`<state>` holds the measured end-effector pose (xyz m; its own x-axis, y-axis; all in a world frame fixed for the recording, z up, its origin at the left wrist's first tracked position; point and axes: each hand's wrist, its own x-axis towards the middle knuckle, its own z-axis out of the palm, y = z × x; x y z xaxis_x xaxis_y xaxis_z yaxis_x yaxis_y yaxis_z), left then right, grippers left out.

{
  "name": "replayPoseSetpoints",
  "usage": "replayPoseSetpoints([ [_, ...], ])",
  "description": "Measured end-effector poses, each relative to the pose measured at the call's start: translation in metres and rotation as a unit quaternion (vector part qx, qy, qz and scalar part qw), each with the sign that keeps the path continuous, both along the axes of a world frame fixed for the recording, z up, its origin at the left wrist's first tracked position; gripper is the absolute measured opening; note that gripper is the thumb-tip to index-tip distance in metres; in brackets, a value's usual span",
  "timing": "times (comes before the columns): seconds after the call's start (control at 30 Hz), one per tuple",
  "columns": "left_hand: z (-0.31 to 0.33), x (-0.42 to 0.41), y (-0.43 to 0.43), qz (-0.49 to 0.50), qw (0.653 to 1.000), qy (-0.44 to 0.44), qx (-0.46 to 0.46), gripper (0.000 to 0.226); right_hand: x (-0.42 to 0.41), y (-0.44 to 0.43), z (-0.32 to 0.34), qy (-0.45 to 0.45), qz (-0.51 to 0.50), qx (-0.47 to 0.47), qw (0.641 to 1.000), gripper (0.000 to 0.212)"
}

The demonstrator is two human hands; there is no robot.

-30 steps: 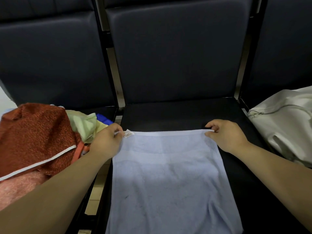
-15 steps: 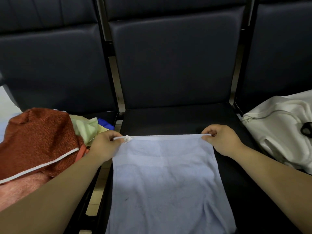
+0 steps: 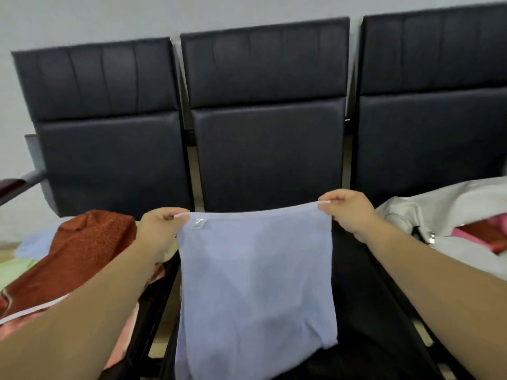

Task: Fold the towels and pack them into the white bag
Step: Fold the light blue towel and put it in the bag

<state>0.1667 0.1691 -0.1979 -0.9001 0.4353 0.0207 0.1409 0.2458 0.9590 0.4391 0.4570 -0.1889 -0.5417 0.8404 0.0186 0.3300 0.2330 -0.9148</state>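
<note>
The left hand (image 3: 162, 229) pinched one top corner of a pale lavender towel (image 3: 255, 283) and the right hand (image 3: 347, 212) pinched the other. The cloth hung stretched between them over the middle seat (image 3: 362, 297). Three dark padded chairs (image 3: 269, 149) stood in one row against a plain grey wall (image 3: 82, 17). On the left seat lay a heap of towels: one rust-red towel (image 3: 82, 250) on top, one green towel (image 3: 11, 270), and one pink towel (image 3: 124, 335) nearer. On the right seat sat one white bag (image 3: 439, 215), with pink cloth (image 3: 480, 231) showing inside.
</note>
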Motion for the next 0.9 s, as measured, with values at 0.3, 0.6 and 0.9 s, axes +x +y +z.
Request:
replayPoseSetpoints([
  [0.3,0.166,-0.005,0.002,-0.027,0.981,0.155,0.111,0.011,0.022,0.01,0.159,0.232,-0.012,0.094,0.968,0.01],
  [0.6,0.047,0.05,-0.05,-0.16,0.98,0.105,-0.055,0.01,0.087,-0.019,0.03,0.1,0.069,-0.021,0.992,0.012],
  [0.9,-0.086,0.067,-0.085,-0.204,0.955,0.012,-0.214,0.012,0.107,-0.033,-0.099,-0.155,0.167,-0.161,0.96,0.013],
])
